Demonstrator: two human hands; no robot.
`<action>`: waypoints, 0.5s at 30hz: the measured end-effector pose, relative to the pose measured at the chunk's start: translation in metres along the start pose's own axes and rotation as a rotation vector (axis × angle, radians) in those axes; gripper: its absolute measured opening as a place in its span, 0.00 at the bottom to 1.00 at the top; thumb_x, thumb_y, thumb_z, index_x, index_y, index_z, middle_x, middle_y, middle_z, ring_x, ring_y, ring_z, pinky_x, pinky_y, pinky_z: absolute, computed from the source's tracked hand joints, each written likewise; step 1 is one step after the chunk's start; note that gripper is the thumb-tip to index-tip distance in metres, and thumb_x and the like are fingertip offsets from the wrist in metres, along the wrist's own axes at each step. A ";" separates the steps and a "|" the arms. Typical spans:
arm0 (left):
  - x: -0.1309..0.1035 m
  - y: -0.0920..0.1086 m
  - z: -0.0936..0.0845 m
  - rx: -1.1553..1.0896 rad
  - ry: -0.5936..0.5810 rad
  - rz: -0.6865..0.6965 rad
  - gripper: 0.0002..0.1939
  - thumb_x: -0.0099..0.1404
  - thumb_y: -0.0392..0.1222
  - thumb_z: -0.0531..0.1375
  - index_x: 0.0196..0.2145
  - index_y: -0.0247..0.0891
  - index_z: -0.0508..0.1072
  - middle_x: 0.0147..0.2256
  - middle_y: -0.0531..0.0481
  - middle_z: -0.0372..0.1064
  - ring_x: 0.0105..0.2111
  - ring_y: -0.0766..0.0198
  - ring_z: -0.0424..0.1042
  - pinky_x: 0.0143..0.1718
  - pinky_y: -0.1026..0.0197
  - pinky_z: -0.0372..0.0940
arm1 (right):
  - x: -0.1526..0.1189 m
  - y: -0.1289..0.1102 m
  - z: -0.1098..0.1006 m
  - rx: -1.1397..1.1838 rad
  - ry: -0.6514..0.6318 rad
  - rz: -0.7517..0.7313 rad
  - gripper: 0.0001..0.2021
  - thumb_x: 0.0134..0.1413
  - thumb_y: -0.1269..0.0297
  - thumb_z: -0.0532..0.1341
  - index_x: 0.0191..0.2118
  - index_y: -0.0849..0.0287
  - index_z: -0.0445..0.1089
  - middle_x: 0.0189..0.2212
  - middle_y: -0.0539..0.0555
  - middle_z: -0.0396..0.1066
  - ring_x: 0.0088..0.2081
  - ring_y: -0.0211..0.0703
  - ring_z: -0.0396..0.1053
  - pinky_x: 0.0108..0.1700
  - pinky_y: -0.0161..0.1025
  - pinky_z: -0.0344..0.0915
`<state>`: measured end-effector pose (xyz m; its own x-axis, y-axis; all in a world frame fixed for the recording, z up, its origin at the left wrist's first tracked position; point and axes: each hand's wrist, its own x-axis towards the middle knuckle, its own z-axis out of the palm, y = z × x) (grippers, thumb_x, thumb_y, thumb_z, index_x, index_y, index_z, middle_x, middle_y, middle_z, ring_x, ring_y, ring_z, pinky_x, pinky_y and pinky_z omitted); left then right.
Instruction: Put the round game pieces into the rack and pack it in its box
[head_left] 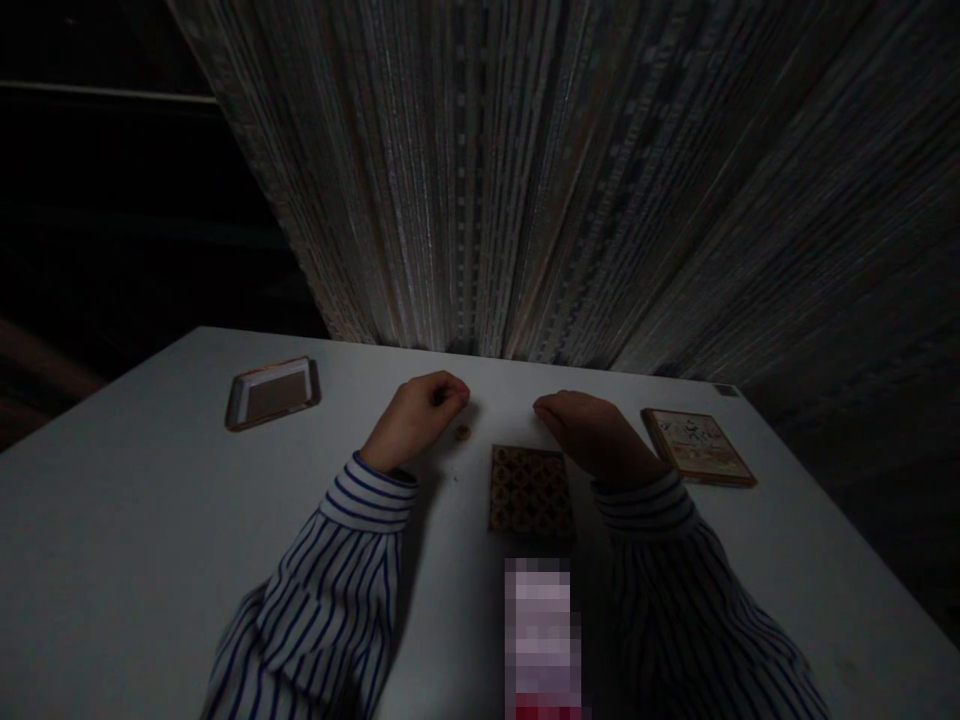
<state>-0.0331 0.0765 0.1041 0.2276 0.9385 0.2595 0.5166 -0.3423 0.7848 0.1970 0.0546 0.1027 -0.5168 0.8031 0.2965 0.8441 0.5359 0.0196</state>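
Observation:
My left hand (420, 418) is raised over the white table, thumb and fingertips pinched together. Whatever lies between those fingertips, if anything, is too dark to make out. Just below them, one small round brownish piece (463, 433) rests on the tabletop. Opposite, my right hand (589, 432) is closed with its fingers pressed together and pointing left; its grip is hidden. Between my forearms lies a square box (491, 490) filled with rows of round wooden-looking pieces (529, 490), beside and below my right hand. Their markings are too dim to read.
On the left of the white table (150, 480) lies a shallow rectangular tray or lid (274, 393) with a brownish rim. A flat illustrated panel with a brown edge (701, 447) lies on the right. A striped string curtain (487, 180) hangs along the far edge.

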 end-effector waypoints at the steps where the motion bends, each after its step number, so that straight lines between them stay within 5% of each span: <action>1: 0.000 0.001 -0.001 -0.011 0.013 0.001 0.11 0.56 0.43 0.55 0.31 0.33 0.71 0.29 0.49 0.71 0.30 0.63 0.70 0.34 0.62 0.64 | 0.000 0.000 0.000 0.006 0.025 -0.007 0.14 0.60 0.66 0.46 0.36 0.61 0.68 0.32 0.56 0.71 0.35 0.40 0.66 0.38 0.34 0.58; 15: -0.022 0.008 -0.009 -0.077 0.141 -0.016 0.12 0.56 0.46 0.57 0.30 0.34 0.72 0.25 0.50 0.69 0.26 0.65 0.68 0.30 0.64 0.62 | -0.001 -0.011 -0.021 0.008 0.144 0.003 0.13 0.59 0.68 0.48 0.35 0.61 0.69 0.32 0.56 0.72 0.37 0.41 0.68 0.40 0.35 0.60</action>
<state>-0.0416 0.0539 0.1097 0.0986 0.9426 0.3190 0.4534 -0.3280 0.8288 0.1912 0.0421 0.1217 -0.4880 0.7592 0.4306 0.8439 0.5364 0.0108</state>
